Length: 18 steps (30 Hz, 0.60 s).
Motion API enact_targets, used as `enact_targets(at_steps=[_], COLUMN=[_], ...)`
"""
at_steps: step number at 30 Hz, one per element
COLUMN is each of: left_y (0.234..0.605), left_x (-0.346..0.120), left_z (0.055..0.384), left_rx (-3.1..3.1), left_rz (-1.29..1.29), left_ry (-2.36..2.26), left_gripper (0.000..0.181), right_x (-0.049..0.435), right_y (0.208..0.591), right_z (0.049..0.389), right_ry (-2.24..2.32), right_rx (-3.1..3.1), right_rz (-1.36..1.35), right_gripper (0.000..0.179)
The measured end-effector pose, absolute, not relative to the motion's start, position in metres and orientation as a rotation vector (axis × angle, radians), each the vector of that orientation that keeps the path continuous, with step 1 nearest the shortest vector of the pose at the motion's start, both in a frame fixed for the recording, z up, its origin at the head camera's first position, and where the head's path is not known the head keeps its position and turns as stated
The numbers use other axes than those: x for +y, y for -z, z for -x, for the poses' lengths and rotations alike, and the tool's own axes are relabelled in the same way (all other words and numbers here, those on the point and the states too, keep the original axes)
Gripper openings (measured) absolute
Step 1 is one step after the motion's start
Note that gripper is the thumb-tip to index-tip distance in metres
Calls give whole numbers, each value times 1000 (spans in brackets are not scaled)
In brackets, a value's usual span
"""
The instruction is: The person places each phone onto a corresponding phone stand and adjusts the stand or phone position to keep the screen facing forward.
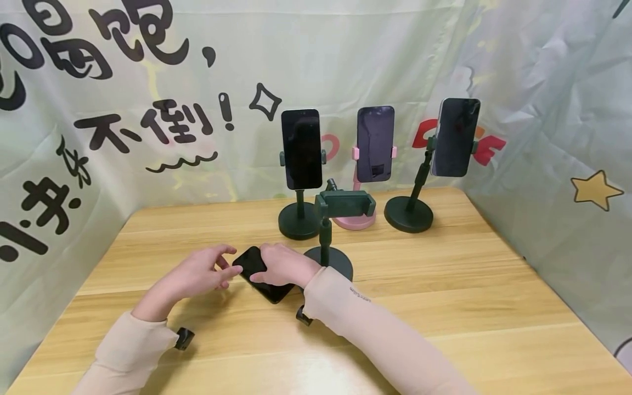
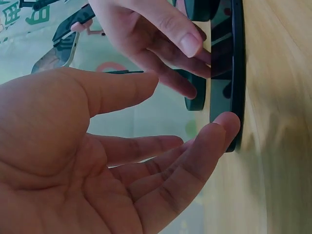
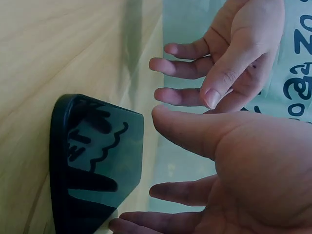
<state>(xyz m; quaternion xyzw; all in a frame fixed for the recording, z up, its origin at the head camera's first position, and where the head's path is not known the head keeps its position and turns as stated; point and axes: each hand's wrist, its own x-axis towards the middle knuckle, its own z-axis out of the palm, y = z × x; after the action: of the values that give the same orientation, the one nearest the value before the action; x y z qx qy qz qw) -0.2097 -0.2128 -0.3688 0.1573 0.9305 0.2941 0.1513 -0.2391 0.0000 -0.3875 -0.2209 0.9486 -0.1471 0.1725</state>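
A black smartphone (image 1: pixel 272 293) lies screen up on the wooden table, its glossy glass mirroring the hands and backdrop. Over its far right side reaches my right hand (image 1: pixel 286 264), fingers spread and thumb apart from the screen in the right wrist view. My left hand (image 1: pixel 199 271) is at the phone's left corner, palm inward, fingers loosely bent. One left fingertip overlaps the phone's edge in the left wrist view; whether it touches, I cannot tell. Just behind the right hand stands a dark green phone stand (image 1: pixel 345 204) with no phone in its clamp; the sleeve partly hides its base.
Along the back stand a dark green stand with a black phone (image 1: pixel 302 148), a pink stand with a phone (image 1: pixel 376 142), and another dark green stand with a phone (image 1: pixel 455 137). A printed cloth backdrop (image 1: pixel 370 55) hangs behind the table (image 1: pixel 444 291).
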Motion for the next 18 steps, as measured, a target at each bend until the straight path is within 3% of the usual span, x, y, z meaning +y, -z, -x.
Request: enact_targets(at_steps=[11,18], left_y=[373,371], left_x=[-219,-226], left_z=[215,220], left_rx=[2659,2667], left_rz=[-411,-377], left_ry=[-835,-852], left_gripper=[64,61], right_x=[-15,-23], right_y=[394,394], right_z=[240,240], right_ry=[293,263], right_rx=[2759,2803], right_rz=[678,642], right_gripper=[58,65])
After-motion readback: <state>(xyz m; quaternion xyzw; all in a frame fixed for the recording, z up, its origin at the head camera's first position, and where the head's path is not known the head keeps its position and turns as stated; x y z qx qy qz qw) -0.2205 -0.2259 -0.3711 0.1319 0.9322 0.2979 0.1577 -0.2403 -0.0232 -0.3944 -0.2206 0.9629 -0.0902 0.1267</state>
